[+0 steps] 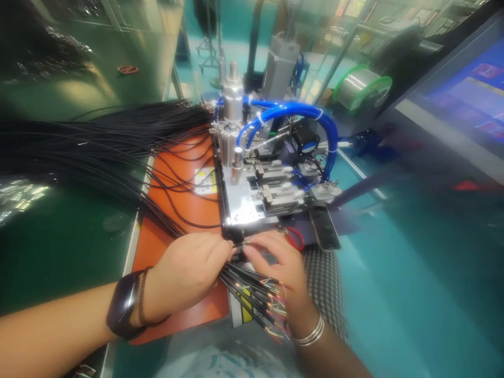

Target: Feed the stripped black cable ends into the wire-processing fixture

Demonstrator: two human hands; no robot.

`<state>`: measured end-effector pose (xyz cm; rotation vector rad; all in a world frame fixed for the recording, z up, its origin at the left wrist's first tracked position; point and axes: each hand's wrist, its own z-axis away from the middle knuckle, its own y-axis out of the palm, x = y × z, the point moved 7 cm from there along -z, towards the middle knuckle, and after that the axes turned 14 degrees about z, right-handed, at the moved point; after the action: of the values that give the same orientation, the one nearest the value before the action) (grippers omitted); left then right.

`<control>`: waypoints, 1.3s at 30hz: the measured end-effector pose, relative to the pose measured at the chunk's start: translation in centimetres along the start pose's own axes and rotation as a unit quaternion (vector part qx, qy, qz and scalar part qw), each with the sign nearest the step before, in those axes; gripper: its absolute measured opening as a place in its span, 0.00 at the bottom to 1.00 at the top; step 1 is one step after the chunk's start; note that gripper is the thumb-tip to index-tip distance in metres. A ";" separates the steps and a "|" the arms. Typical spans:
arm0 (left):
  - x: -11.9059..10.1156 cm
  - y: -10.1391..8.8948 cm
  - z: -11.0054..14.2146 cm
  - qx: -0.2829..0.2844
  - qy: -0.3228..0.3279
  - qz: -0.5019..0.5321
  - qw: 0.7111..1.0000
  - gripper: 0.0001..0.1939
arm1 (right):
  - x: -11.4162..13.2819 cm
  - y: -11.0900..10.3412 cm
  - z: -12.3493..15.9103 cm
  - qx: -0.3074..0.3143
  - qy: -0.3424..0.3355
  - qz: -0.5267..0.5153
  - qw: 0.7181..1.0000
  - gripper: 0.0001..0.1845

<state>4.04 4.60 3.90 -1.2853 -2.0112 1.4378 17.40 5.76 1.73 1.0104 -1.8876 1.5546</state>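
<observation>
By the pneumatic fixture [240, 207], the left hand [185, 275] grips a bundle of thin black wires [246, 283], the right hand [279, 270] curls over them, hold unclear; light and limp, best taken behind the stripped ends [275, 310]

A bundle of thin sheathed cables [98, 147] lies across a flat rubber mat [185, 173] on the worktop [59, 252], left of a metal pneumatic clamping fixture [252, 199]. A flat smartphone [325, 228] lies just right of the fixture's front edge; a metal wire spool [360, 89] stands behind the fixture, a flat-screen monitor [460, 100] further right.
</observation>
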 end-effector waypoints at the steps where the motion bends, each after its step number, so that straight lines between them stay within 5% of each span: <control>1: 0.0 0.0 0.0 0.004 0.005 0.005 1.000 0.05 | 0.1 0.0 -0.1 0.001 -0.005 -0.002 1.000 0.04; 7: 0.3 1.1 -0.4 0.085 -0.021 0.036 0.995 0.15 | -0.9 0.1 -0.4 0.011 -0.019 0.029 0.999 0.06; 14: 0.7 2.1 -0.4 0.137 -0.022 0.041 0.989 0.16 | -5.7 1.6 0.5 0.108 0.167 -0.076 0.977 0.09; 18: 0.6 2.2 -0.4 0.154 -0.015 0.035 0.987 0.15 | -6.7 2.9 1.3 0.160 0.214 -0.167 0.949 0.07; 31: 0.1 2.8 -0.1 0.218 -0.043 -0.006 0.975 0.26 | -7.0 3.1 0.7 0.151 0.217 -0.174 0.949 0.06; 39: -0.4 3.0 -0.4 0.233 -0.041 -0.028 0.971 0.27 | -6.6 2.3 -0.1 0.171 0.195 -0.089 0.962 0.06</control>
<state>5.87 4.70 1.51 -0.9704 -1.6008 1.8192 19.52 7.53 -4.66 0.8980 -1.2569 1.8480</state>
